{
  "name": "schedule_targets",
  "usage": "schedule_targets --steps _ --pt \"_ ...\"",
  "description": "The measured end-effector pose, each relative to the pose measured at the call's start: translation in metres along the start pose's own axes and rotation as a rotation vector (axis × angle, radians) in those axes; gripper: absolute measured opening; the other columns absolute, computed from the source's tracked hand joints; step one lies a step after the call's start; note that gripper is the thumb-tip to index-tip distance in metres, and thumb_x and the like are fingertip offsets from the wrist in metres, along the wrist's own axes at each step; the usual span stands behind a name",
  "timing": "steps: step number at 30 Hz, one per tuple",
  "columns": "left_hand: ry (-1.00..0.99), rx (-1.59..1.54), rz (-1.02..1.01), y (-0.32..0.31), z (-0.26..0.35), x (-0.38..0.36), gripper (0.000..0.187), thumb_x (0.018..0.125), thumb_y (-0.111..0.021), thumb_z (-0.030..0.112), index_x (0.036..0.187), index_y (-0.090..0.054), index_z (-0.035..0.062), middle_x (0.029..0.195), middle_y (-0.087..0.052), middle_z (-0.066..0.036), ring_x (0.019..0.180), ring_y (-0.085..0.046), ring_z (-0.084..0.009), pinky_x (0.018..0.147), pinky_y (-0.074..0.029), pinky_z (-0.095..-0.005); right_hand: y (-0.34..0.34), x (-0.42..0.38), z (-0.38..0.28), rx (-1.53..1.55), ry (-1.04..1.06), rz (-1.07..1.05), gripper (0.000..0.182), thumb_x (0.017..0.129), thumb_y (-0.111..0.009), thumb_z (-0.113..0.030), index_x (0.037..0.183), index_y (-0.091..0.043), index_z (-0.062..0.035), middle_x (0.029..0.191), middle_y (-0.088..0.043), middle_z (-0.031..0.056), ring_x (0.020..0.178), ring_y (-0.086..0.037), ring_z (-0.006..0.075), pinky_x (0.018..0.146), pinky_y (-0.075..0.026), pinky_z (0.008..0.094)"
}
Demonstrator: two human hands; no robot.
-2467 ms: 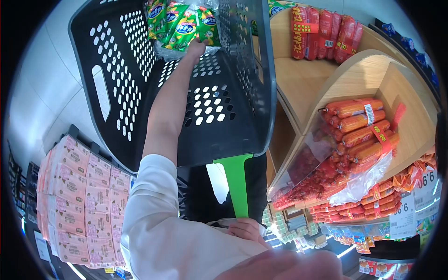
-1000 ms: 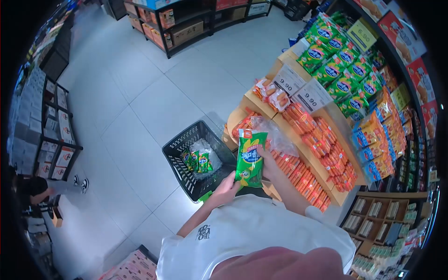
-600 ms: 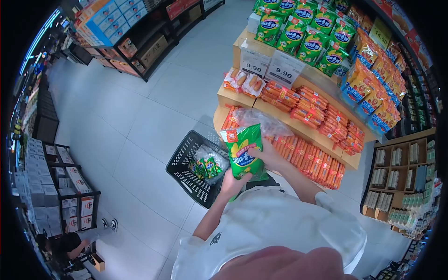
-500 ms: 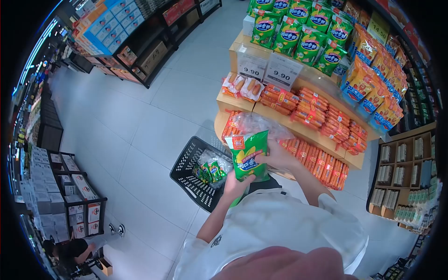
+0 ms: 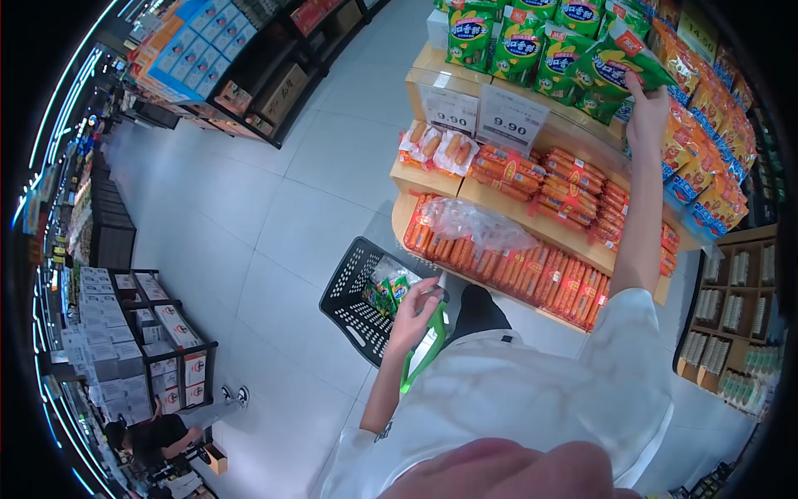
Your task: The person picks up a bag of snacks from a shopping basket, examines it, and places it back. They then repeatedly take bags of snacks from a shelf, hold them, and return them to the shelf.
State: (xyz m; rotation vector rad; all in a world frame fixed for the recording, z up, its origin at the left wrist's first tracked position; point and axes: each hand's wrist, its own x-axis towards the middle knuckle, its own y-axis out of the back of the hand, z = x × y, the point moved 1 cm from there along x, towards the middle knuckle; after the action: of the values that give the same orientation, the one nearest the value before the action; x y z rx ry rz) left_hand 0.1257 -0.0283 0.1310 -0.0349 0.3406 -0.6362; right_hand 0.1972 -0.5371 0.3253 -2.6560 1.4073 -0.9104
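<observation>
My right hand reaches up to the top shelf, its fingers closed on a green snack bag. The bag is tilted and lies against other green snack bags standing in rows there. Low in front of my body, my left hand has its fingers loosely bent and apart, with nothing seen in them. It is over the near side of a black shopping basket, close to the basket's green handle. Inside the basket lie small green packets and clear plastic.
Red-wrapped sausages fill the lower shelves, with a crumpled clear plastic bag on them. Price signs stand above. Orange snack bags hang at right. A person is at the lower left, beside stacked boxes.
The green snack bag, held by both hands in front of my body, is now up at the top shelf in my right hand. My left hand has let go of it and stayed low.
</observation>
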Motion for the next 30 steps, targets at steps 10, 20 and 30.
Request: schedule_targets --steps 10,20,30 --pt "0.117 -0.09 0.062 0.0 -0.008 -0.015 0.03 0.099 -0.045 0.008 0.127 -0.05 -0.0028 0.126 -0.058 -0.011 0.116 -0.057 -0.0208 0.1 -0.041 -0.0308 0.059 0.034 0.132 0.042 -0.208 0.177 0.032 0.083 -0.065 0.006 0.113 -0.055 0.0012 0.107 -0.065 0.0093 0.098 -0.062 0.0176 0.086 -0.049 0.0301" --pt "0.097 -0.071 0.092 0.011 0.003 -0.011 0.031 0.101 -0.045 0.015 0.125 -0.049 -0.0035 0.124 -0.058 -0.012 0.117 -0.056 -0.0222 0.099 -0.042 -0.0318 0.068 0.045 0.145 -0.424 0.129 0.407 0.06 0.073 -0.077 -0.004 0.124 -0.046 0.0026 0.122 -0.051 0.0152 0.109 -0.054 0.0217 0.093 -0.044 0.0328" --pt "0.0 -0.162 0.218 0.038 -0.055 -0.023 0.033 0.099 -0.05 0.017 0.125 -0.049 -0.0037 0.117 -0.061 -0.012 0.109 -0.058 -0.0177 0.096 -0.045 -0.0305 0.014 -0.025 0.078 -0.58 -0.04 0.18 0.062 0.082 -0.067 -0.003 0.136 -0.038 0.0023 0.132 -0.047 0.0185 0.115 -0.051 0.0279 0.098 -0.043 0.0386"
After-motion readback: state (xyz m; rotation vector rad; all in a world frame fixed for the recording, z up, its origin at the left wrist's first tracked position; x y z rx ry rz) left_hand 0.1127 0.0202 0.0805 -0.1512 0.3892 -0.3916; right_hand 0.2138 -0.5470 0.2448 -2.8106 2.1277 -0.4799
